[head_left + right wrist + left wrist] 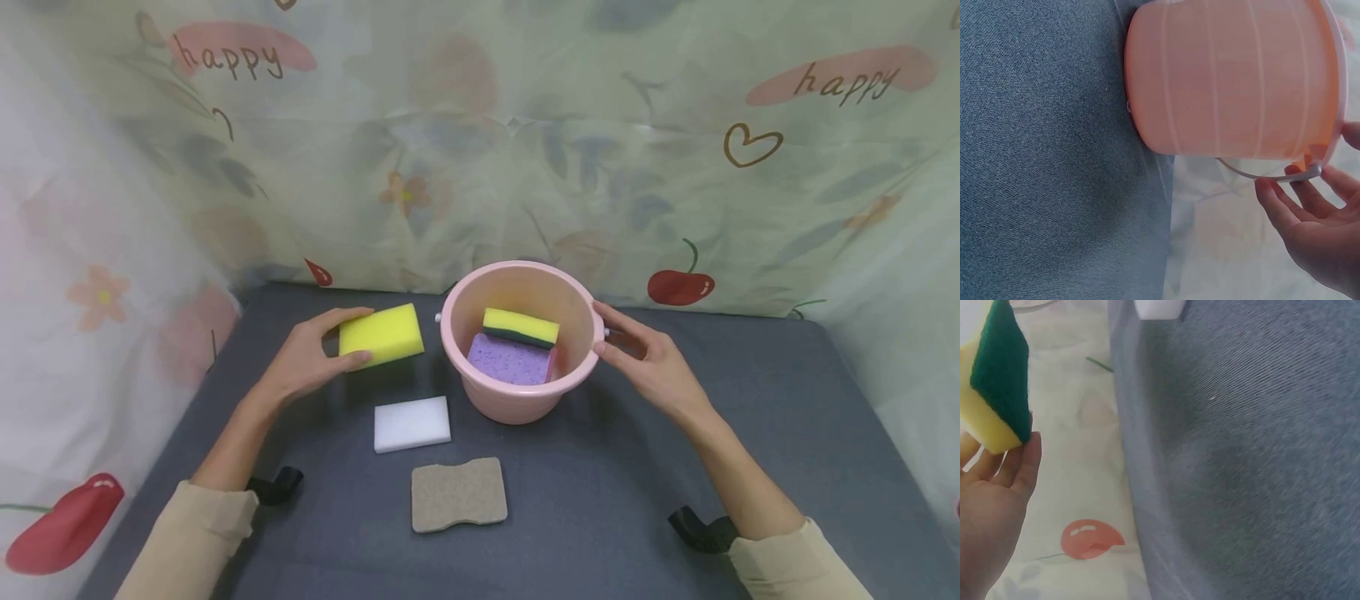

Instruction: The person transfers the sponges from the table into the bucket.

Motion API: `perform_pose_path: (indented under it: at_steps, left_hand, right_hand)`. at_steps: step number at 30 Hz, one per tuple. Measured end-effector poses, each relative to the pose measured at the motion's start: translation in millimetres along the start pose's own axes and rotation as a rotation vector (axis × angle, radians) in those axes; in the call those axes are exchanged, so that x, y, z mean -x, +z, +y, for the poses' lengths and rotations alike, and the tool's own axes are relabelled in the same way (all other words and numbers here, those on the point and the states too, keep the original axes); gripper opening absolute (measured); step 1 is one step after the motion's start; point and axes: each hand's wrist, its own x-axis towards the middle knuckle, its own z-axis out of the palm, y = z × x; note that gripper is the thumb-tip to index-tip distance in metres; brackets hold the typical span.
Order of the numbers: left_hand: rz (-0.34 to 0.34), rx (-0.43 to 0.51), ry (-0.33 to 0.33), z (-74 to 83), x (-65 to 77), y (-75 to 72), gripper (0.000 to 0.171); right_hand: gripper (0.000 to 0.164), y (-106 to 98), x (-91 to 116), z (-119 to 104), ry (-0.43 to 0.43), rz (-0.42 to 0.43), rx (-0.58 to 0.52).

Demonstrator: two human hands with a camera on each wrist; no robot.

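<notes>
My left hand (309, 354) pinches a yellow sponge (381, 335) between thumb and fingers, raised left of the pink bucket (510, 408). From the left wrist view, the sponge's other face is a dark green scouring layer (1005, 372). At the bucket's right rim, my right hand (651, 358) holds on where the handle joins. The right wrist view has its fingertips against the thin grey handle (1285, 178) and rim. Inside the bucket lie a purple sponge (510, 360) and a yellow sponge with a dark green side (521, 327). A bit of red shows beside the purple one.
On the dark grey table (615, 533), a white sponge block (412, 425) lies in front of the bucket, to its left. Nearer the front is a grey-brown pad (459, 496) with notched long sides. A patterned curtain (510, 167) hangs behind the table and at both sides.
</notes>
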Motion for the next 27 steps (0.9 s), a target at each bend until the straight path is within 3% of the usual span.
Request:
perform_pose_path:
  at_steps: [15,27]
  left_hand:
    - [0.056,0.004,0.039,19.2,-6.2,-18.3,0.061]
    - [0.064,0.042,0.097,35.8,-11.0,-29.7,0.06]
  right_hand:
    - [0.062,-0.5,0.7,-1.1,0.002,-0.006,-0.019]
    - [0.062,-1.8,-0.2,-2.0,0.011,-0.009,-0.012]
